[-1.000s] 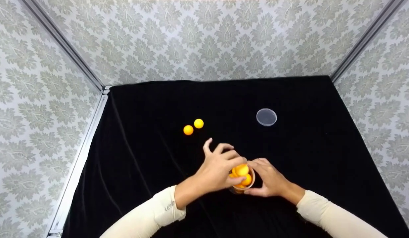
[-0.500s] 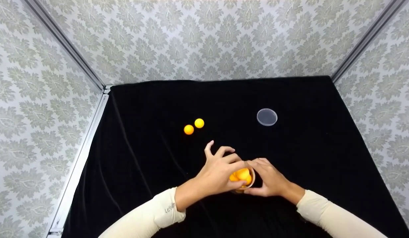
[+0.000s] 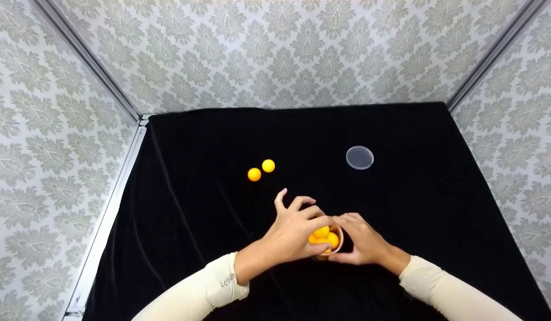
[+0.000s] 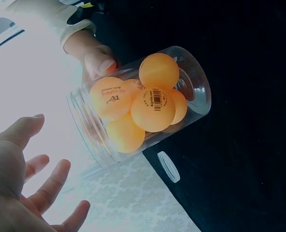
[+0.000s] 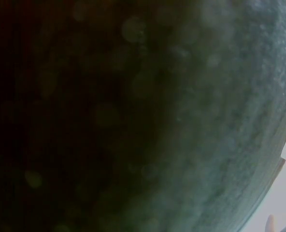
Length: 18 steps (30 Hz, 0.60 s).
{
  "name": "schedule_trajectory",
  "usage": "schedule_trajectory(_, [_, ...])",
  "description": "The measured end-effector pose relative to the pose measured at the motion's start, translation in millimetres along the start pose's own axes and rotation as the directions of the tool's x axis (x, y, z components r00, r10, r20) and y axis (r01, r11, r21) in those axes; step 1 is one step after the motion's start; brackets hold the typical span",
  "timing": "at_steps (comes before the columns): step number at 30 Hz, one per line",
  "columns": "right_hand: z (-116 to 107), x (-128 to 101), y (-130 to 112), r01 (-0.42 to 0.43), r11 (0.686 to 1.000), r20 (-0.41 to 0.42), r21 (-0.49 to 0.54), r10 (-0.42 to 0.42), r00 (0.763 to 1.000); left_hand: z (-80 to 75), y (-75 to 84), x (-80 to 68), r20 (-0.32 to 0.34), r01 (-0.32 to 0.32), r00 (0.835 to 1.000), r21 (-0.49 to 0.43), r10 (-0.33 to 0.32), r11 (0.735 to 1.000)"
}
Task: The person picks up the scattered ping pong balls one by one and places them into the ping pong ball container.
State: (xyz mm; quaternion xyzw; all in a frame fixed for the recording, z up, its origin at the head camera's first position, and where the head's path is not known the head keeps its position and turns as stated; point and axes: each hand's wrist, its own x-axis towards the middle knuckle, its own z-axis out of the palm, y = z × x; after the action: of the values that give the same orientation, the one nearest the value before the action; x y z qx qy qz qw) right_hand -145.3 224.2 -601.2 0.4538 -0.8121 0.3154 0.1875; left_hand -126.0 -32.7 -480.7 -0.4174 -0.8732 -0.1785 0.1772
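Patterned wallpaper walls in a worktop (image 3: 204, 249) draped in black cloth. The right hand (image 3: 364, 243) grips a clear jar (image 3: 327, 240) near the front edge, thumb curled round its wall. The left hand (image 3: 293, 229) hovers at the mouth, fingers spread, holding nothing. Orange balls (image 4: 143, 104) fill the jar (light, smooth, apt to roll); the jar looks stiff and slick, best held round its side. Beyond lie two loose balls (image 3: 261, 170) and a clear lid (image 3: 359, 158).
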Motion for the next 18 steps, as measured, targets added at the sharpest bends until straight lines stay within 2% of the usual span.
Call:
schedule_trajectory(12, [-0.2,0.0,0.1,0.0,1.0,0.007,-0.014,0.0,1.0,2.0,-6.4,2.1,-0.017,0.018,1.0,0.02,-0.018,1.0])
schedule_trajectory(18, [-0.1,-0.5,-0.1,0.0,1.0,0.008,-0.022,0.0,1.0,6.1,-21.5,4.6,-0.055,0.077,0.996,0.025,-0.075,0.997])
